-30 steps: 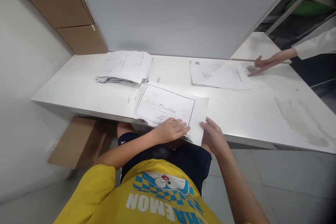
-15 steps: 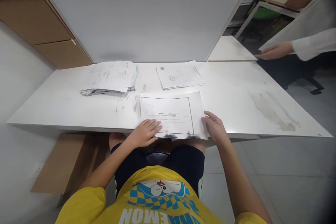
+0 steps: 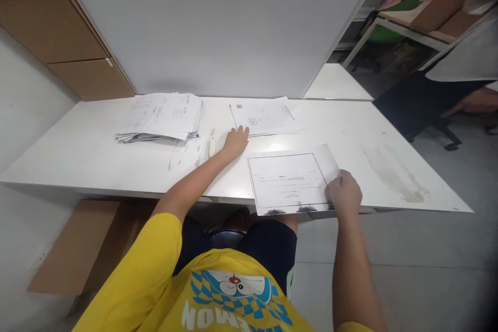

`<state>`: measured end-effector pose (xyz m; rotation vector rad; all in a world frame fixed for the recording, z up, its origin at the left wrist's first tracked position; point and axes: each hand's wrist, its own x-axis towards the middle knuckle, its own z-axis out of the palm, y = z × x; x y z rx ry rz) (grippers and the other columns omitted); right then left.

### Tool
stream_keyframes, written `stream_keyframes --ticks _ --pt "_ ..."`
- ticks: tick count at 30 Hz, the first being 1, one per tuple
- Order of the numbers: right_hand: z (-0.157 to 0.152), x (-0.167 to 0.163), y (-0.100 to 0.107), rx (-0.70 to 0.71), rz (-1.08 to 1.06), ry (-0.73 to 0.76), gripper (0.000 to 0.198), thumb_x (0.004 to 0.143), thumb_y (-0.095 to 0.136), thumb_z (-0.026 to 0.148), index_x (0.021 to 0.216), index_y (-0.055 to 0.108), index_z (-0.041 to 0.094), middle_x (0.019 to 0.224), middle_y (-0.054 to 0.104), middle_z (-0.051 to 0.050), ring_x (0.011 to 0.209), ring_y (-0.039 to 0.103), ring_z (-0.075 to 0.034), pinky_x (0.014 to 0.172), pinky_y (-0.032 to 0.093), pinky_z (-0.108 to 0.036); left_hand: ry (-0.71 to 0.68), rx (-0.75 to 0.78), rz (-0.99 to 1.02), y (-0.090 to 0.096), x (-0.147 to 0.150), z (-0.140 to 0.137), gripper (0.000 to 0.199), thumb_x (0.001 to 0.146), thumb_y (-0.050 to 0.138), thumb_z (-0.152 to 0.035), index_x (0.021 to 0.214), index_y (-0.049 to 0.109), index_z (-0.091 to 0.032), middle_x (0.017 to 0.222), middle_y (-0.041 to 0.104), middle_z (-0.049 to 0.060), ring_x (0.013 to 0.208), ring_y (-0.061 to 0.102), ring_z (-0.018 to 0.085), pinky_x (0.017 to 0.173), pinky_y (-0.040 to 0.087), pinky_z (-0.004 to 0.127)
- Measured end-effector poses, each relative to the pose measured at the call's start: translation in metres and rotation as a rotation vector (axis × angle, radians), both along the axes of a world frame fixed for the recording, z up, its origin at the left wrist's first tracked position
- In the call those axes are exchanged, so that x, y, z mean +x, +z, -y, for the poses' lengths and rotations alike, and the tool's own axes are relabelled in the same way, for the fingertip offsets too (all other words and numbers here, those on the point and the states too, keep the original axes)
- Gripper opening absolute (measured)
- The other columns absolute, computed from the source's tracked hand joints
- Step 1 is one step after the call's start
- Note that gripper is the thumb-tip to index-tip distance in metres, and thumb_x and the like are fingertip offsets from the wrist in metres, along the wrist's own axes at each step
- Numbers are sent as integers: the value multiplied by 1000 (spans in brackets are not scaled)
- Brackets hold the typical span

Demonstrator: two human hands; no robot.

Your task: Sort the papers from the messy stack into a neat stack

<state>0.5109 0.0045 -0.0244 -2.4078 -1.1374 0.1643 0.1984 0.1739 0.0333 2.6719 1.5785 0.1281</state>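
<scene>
My right hand (image 3: 345, 191) pinches the right edge of a printed sheet of paper (image 3: 290, 179) with a black border line and dark smudges along its bottom. The sheet overhangs the front edge of the table. My left hand (image 3: 237, 140) is stretched forward with its fingers apart, at the near left corner of a small pile of papers (image 3: 268, 114); whether it presses on them I cannot tell. Just left of that hand lies a small cream-coloured block (image 3: 212, 147), its kind unclear.
On the left of the white table (image 3: 78, 150) stands a thick stack of papers (image 3: 159, 116). A grey panel (image 3: 218, 26) rises behind. Cardboard boxes (image 3: 70, 26) are at the left; another person (image 3: 459, 57) is at the far right.
The bordered sheet has slid right with my right hand. My left hand has left it and reached forward to the papers behind. The cream block now shows. The other person's arm has moved away.
</scene>
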Motion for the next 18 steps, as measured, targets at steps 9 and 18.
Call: stream_keyframes --ticks 9,18 --pt "0 -9 -5 123 -50 -35 54 87 35 23 132 60 9 118 67 -19 105 61 -31 90 46 -42 -23 -46 -96 -15 14 -53 45 97 41 -19 141 48 -15 134 53 22 126 49 38 98 43 48" --pt "1 -4 -11 179 -81 -50 53 86 36 25 130 63 12 115 68 -17 102 61 -30 87 46 -40 -43 -41 -172 -7 4 -68 46 89 34 -3 129 54 -15 121 55 21 114 52 32 92 42 43"
